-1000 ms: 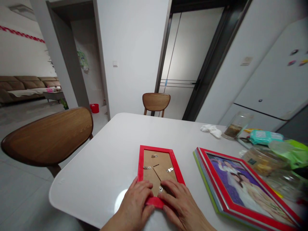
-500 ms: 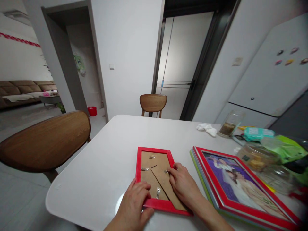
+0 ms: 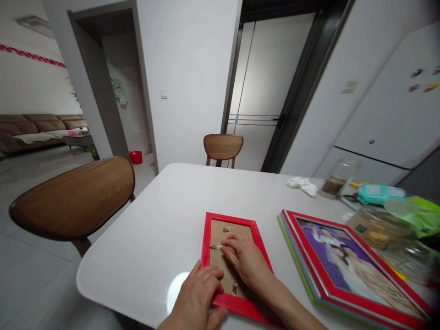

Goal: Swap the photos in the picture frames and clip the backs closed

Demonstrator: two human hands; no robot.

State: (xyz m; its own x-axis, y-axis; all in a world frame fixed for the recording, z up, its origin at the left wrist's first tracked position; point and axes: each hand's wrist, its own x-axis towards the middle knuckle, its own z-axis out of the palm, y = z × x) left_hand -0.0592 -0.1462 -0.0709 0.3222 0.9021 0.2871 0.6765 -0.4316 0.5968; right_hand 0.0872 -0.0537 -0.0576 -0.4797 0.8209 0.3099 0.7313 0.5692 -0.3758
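Two hands (image 3: 199,293) on red frame (image 3: 206,240) (jar label (image 3: 360,228) unreadable)

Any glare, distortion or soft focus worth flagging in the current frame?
Head view: a round glare spot on the glossy white tabletop beside the left hand; wide-angle stretch in the brown wooden chair at left and leaning dark door frame; clear glass containers at lower right look soft; upper right corner darkened.

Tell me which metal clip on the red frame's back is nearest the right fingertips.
The left-edge clip: fingertips of the right hand are at its inner end, while the far-edge clip and near-edge clip sit farther off.
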